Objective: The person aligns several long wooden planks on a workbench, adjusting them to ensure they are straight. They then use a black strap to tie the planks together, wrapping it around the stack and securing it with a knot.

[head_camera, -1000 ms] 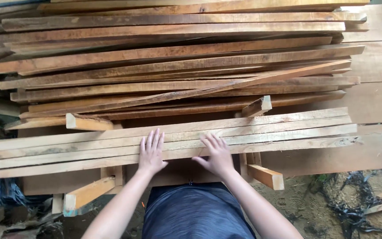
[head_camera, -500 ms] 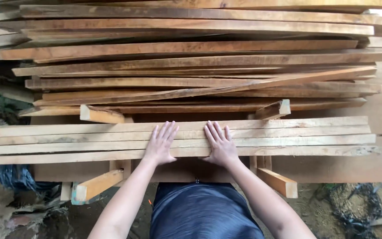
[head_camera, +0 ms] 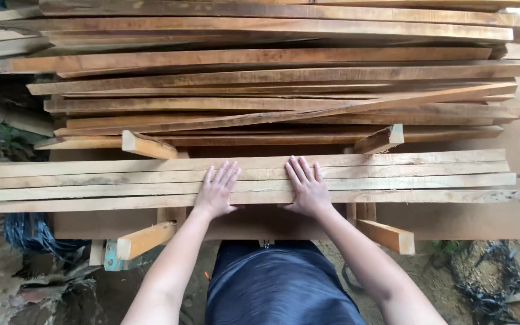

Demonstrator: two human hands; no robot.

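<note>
While both palms press down, pale planks (head_camera: 392, 174) lie under the fingers (head_camera: 227, 174).

From my remote feed, both hands press flat on a row of pale wooden slats (head_camera: 392, 171) laid crosswise on a workbench (head_camera: 482, 219). My left hand (head_camera: 216, 191) sits at about 7 o'clock of frame centre, fingers spread and pointing toward 12; my right hand (head_camera: 308, 189) lies just beside it at about 5 o'clock, palm down, not gripping. Beyond the slats, toward 12 o'clock, a tall stack of darker reddish planks (head_camera: 272, 78) fills the frame. Short blocks of wood (head_camera: 142, 239) jut out under the slats at 7 and 4 o'clock. Dark blue trousers (head_camera: 278, 289) show at 6 o'clock.
</note>
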